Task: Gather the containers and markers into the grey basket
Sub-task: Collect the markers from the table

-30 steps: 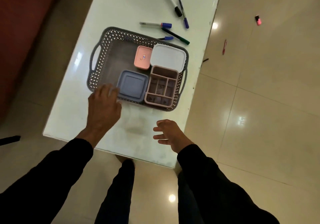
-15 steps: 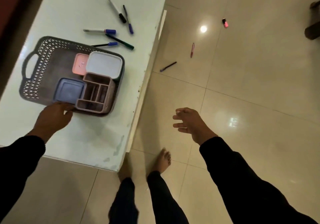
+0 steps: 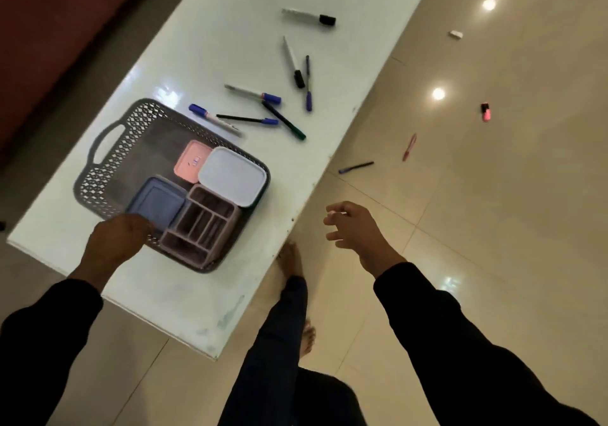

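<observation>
Right fingers [image 3: 339, 210] loosely spread, empty.

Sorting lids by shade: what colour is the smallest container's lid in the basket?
Pink lid, shown in the head view.

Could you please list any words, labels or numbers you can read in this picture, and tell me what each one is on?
None can be read.
pink lid in the grey basket: a small mark, too blurred to read.
black-capped marker on the table: barrel print, too blurred.
</observation>
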